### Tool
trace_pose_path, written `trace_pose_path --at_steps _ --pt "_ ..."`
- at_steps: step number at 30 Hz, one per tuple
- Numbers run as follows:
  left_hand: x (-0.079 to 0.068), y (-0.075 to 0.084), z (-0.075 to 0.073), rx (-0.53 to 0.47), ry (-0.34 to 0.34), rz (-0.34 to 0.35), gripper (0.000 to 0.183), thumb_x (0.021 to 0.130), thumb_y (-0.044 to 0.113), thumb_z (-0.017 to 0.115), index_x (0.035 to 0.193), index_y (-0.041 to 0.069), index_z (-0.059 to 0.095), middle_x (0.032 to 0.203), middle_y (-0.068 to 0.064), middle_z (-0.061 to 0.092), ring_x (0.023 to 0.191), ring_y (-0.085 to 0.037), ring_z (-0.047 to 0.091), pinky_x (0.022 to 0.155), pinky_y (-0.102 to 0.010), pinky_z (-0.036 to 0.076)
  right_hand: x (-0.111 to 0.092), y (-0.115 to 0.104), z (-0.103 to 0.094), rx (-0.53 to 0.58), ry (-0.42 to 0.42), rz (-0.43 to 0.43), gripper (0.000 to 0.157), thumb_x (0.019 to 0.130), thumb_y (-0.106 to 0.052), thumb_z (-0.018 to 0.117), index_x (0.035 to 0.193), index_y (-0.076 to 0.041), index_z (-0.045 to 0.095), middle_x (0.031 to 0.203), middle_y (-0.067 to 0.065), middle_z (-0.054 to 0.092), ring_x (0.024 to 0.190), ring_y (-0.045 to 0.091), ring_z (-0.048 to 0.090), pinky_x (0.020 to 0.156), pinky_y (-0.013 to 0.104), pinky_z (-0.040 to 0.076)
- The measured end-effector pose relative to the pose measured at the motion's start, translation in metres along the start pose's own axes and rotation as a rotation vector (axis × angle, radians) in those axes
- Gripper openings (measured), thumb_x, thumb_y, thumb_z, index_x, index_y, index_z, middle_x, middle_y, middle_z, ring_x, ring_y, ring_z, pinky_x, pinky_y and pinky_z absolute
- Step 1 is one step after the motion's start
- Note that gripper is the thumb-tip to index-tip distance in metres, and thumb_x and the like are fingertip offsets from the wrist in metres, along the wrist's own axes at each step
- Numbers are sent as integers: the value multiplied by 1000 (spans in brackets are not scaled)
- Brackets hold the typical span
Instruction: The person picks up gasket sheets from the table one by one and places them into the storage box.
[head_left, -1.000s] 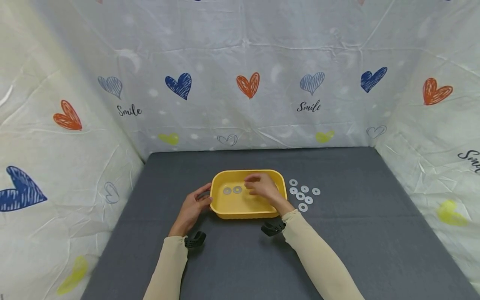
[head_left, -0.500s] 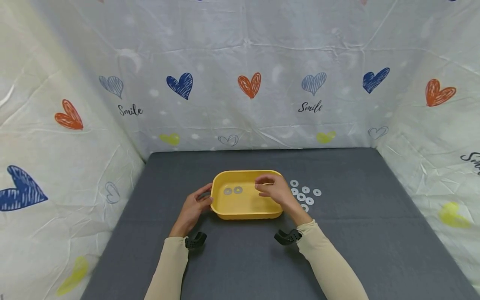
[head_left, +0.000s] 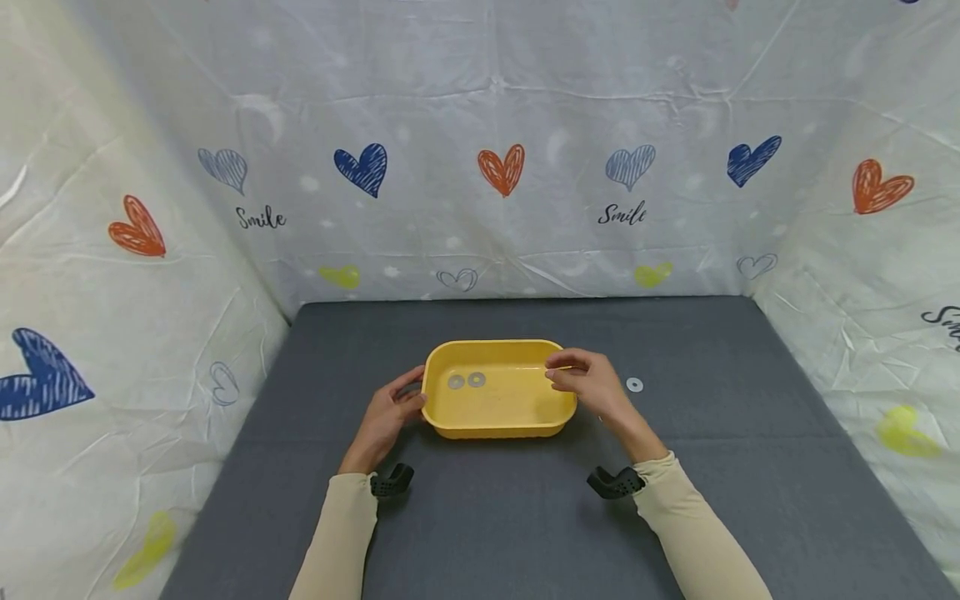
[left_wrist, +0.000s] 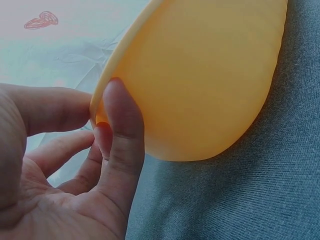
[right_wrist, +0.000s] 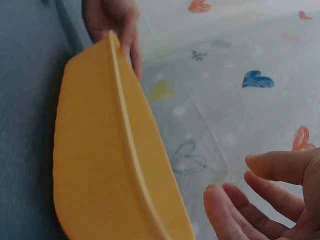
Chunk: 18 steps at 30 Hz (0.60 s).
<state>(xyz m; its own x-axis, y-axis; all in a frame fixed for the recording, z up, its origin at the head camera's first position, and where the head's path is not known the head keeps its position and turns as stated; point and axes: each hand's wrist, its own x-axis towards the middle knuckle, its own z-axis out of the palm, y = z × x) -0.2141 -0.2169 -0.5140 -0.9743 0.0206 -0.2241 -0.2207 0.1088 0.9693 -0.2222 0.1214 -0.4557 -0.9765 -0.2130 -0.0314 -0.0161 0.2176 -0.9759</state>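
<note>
A yellow plastic tray (head_left: 498,432) sits on the dark tabletop, with two flat grey washers (head_left: 476,380) lying on its floor towards the left. My left hand (head_left: 384,421) pinches the tray's left end; in the left wrist view the thumb (left_wrist: 122,120) lies against the outer wall and the forefinger meets the rim. Over the tray's right end is my right hand (head_left: 596,387). In the right wrist view its fingers (right_wrist: 217,207) are apart from the thumb, loosely bent, with nothing between them. One washer (head_left: 634,385) shows on the table just right of this hand, which hides most of the others.
A dark grey cloth (head_left: 480,517) covers the table. White sheeting (head_left: 555,100) printed with hearts rises behind it and along both sides. Each wrist wears a black band (head_left: 615,482).
My right hand has moved right, from over the middle of the tray to its right end, and now covers most of the loose washers. My left hand stays on the tray.
</note>
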Motion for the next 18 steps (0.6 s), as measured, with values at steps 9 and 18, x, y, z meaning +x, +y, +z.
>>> trace_pose_path --at_steps 9,18 --pt "-1 -1 0 4 -11 5 59 96 8 59 151 18 40 149 -9 46 117 -31 58 78 -21 55 -10 18 -30 -50 10 -29 34 92 -15 67 122 1 64 121 20 65 105 35 67 91 45 55" --pt "1 -2 -1 -4 -20 10 59 96 9 59 151 18 41 149 -9 45 117 -33 57 78 -21 55 -16 37 -54 -129 91 -55 33 92 -16 68 121 1 65 121 22 66 101 30 69 86 43 57"
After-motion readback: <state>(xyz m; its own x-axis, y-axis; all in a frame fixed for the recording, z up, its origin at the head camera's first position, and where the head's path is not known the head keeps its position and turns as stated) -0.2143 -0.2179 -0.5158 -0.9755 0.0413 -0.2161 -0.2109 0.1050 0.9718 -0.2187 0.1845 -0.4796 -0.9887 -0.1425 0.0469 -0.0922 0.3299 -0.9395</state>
